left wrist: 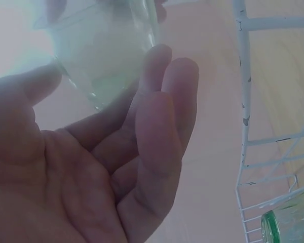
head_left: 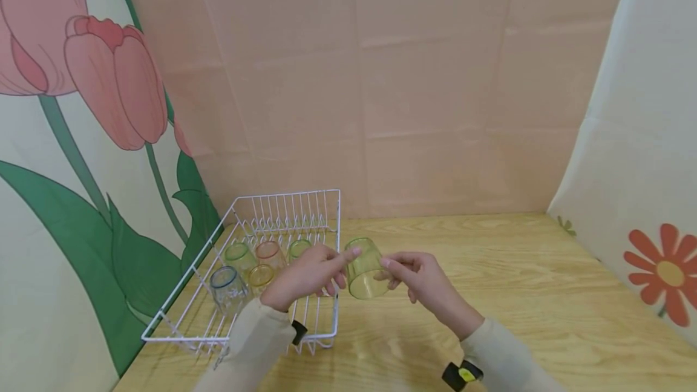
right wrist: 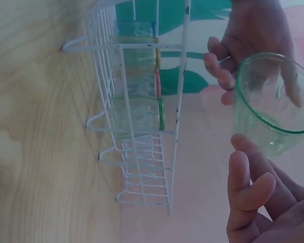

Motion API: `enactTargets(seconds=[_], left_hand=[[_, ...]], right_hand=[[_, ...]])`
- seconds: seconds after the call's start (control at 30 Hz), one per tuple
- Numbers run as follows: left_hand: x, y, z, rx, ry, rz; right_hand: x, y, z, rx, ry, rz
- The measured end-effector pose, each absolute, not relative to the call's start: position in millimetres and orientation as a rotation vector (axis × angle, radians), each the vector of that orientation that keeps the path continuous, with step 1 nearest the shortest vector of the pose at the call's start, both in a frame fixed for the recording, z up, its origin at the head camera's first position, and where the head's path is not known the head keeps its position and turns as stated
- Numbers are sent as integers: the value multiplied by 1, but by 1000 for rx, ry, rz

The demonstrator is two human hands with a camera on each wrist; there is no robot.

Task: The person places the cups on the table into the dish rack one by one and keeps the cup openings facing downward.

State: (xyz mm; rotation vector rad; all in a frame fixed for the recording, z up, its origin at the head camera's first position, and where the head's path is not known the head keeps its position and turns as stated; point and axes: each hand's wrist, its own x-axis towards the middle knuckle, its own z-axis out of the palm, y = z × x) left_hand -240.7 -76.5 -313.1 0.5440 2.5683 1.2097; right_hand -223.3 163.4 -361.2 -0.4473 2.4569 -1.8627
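A clear green drinking glass [head_left: 362,283] is held in the air between both hands, just right of the wire rack [head_left: 339,216]. My left hand [head_left: 310,274] has its thumb and fingers about the left side of the glass. From the right, my right hand [head_left: 427,283] pinches the glass between thumb and fingers. The left wrist view shows the glass [left wrist: 104,61] between thumb and forefinger, the other fingers curled loosely. In the right wrist view the green-rimmed glass [right wrist: 253,119] is tilted, its mouth facing the camera.
Inside the white rack stand several glasses: a blue one [head_left: 229,295], a yellow one [head_left: 261,275], a red-rimmed one [head_left: 269,251], and green ones [head_left: 239,254]. The rack sits on a wooden table [head_left: 490,295], with a pinkish cloth [head_left: 425,89] behind.
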Motion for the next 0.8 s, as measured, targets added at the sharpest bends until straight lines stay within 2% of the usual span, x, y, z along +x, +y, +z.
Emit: enactTargets(seconds=[0.8], left_hand=[[-235,-73,-310,623,2597,1198]], right_hand=[[-223,164,-359,-391,2478,-1701]])
